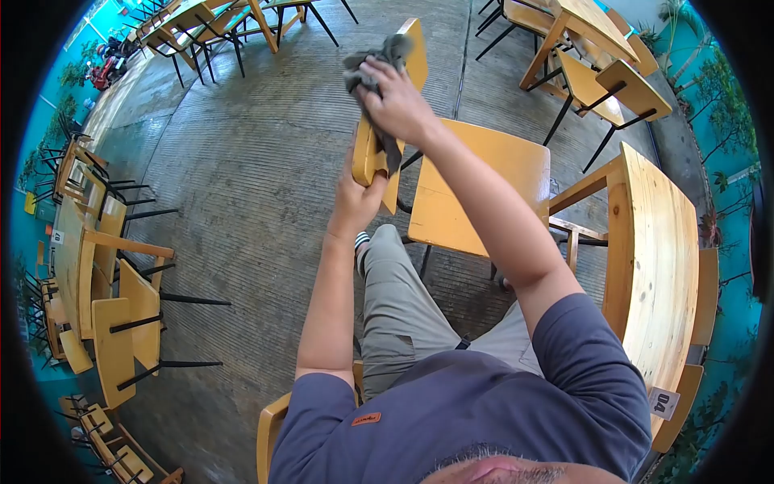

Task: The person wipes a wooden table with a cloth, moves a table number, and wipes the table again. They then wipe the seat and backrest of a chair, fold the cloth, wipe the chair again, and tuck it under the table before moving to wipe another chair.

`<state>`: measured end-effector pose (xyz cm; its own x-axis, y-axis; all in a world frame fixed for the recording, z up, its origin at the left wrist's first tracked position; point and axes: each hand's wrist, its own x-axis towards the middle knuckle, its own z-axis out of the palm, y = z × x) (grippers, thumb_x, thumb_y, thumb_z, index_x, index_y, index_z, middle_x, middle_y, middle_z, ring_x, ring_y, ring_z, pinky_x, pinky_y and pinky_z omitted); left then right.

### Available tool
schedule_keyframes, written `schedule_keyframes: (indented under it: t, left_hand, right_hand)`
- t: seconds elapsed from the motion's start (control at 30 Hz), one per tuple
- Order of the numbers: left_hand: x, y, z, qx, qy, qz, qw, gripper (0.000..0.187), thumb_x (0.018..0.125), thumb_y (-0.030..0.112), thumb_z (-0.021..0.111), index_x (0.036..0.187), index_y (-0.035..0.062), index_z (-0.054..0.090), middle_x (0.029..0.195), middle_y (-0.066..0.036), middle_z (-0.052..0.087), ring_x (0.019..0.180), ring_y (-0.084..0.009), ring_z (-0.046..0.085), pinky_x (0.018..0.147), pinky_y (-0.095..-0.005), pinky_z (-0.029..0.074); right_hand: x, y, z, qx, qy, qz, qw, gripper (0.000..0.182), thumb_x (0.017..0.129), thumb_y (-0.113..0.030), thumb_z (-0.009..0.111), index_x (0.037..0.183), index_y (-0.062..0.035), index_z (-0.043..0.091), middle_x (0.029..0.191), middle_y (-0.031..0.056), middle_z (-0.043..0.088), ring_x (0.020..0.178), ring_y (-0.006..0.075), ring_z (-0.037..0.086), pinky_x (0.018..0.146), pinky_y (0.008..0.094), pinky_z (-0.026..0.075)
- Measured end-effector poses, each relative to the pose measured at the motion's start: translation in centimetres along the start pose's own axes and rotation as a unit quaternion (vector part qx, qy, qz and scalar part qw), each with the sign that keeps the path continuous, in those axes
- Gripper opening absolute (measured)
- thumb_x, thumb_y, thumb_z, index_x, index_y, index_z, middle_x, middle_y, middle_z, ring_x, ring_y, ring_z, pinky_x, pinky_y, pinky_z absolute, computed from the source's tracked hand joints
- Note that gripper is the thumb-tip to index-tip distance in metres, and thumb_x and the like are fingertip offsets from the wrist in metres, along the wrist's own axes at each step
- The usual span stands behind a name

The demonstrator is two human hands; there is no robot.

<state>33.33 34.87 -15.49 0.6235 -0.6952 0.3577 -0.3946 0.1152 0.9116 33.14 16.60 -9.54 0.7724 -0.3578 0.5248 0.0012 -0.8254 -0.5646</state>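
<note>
Your right hand (pixel 393 103) is closed over a gray cloth (pixel 379 68), pressing it against the yellow wooden backrest (pixel 416 60) of the chair in front of you. Your left hand (pixel 359 198) grips the near end of that backrest, below the cloth. The chair's seat (pixel 480 185) extends to the right of the backrest, close to a light wooden surface (pixel 661 258) with a "04" tag (pixel 663 402) at its near end. More chairs and tables stand at far left, far right and left.
</note>
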Motion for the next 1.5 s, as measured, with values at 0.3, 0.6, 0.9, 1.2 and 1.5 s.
schedule_keyframes:
  t: [0.3,0.6,0.9,1.2,1.5]
  left_hand:
    - [0.2,0.7,0.4,-0.027,0.046,-0.019,0.998,0.046,0.095,0.01,0.061,0.138,-0.0005,0.048,0.125,-0.012,0.06,0.115,-0.0218,0.059,0.099,-0.0346,0.048]
    - [0.3,-0.3,-0.8,-0.007,-0.054,-0.066,0.996,0.071,0.1,0.026,0.063,0.156,0.0005,0.028,0.149,-0.017,0.048,0.133,-0.0277,0.051,0.109,-0.037,0.043]
    - [7.1,3.7,-0.9,0.022,-0.069,-0.071,0.995,0.098,0.1,0.075,0.021,0.159,-0.0036,0.024,0.164,-0.022,0.029,0.154,-0.0322,0.025,0.124,-0.0391,0.019]
    - [10.9,4.6,-0.5,0.236,-0.092,-0.135,0.958,0.062,0.11,0.042,0.036,0.154,-0.0017,0.033,0.151,-0.028,0.046,0.143,-0.0409,0.043,0.117,-0.0419,0.034]
    - [11.2,4.9,-0.4,0.205,-0.081,-0.16,0.962,0.049,0.11,0.035,0.038,0.151,0.0078,0.04,0.14,-0.026,0.057,0.131,-0.0405,0.055,0.109,-0.0446,0.043]
  right_hand:
    - [12.2,11.7,3.6,0.09,0.119,0.147,0.978,0.068,0.098,-0.037,0.052,0.155,-0.0024,0.038,0.167,0.0175,0.024,0.154,0.0373,0.022,0.127,0.0413,0.016]
    - [1.6,8.0,7.2,0.308,0.232,0.216,0.897,0.057,0.108,-0.028,0.043,0.154,0.0039,0.034,0.164,0.0202,0.029,0.152,0.0358,0.026,0.124,0.041,0.022]
    - [-16.8,-1.7,6.9,0.262,0.099,0.147,0.949,0.056,0.106,-0.016,0.047,0.156,0.0015,0.03,0.165,0.0187,0.027,0.152,0.0377,0.026,0.125,0.0428,0.02]
    - [2.4,10.4,6.9,0.249,0.235,0.203,0.917,0.059,0.107,-0.033,0.042,0.154,0.002,0.035,0.162,0.0221,0.032,0.15,0.0385,0.03,0.123,0.0427,0.025]
    - [-2.1,8.9,9.1,0.261,0.227,0.259,0.902,0.06,0.107,-0.03,0.043,0.154,0.0059,0.033,0.162,0.0235,0.031,0.15,0.0384,0.029,0.123,0.0447,0.023]
